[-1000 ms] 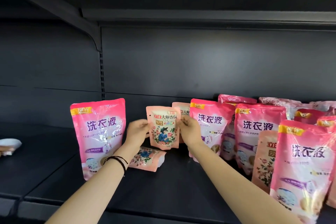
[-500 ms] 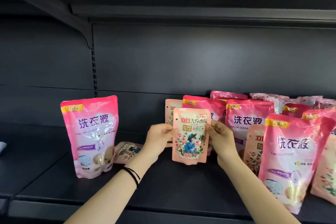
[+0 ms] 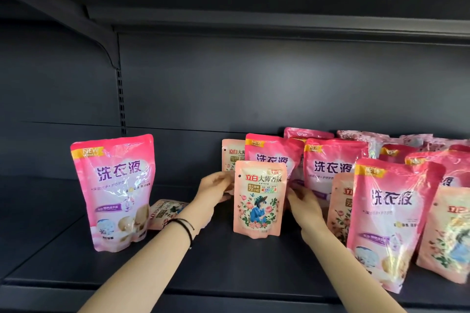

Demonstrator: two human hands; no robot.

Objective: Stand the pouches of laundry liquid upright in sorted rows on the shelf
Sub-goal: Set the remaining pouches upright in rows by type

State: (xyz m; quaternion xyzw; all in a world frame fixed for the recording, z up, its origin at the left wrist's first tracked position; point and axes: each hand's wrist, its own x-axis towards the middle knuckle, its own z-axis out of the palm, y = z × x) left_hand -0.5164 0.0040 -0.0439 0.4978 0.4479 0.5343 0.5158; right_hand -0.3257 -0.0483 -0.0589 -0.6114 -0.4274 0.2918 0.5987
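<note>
A small peach pouch [image 3: 259, 198] with a flower picture stands upright on the dark shelf [image 3: 229, 269] at the centre. My left hand [image 3: 216, 188] pinches its upper left edge. My right hand [image 3: 302, 201] lies at its right edge with loose fingers that touch it from behind. A large pink pouch [image 3: 114, 190] stands alone to the left. Beside it another small peach pouch [image 3: 165, 212] lies flat. Behind my hands stand a further small pouch [image 3: 230, 157] and a large pink one [image 3: 274, 157].
To the right, several large pink pouches [image 3: 389, 218] and small peach pouches [image 3: 447, 236] stand mixed and crowded, some leaning. An upper shelf on a bracket [image 3: 112, 51] hangs overhead. The shelf's front lip [image 3: 178, 297] runs below my forearms.
The small peach pouch came forward and down from mid-air and now stands on the shelf. My right hand's thumb has come off its front.
</note>
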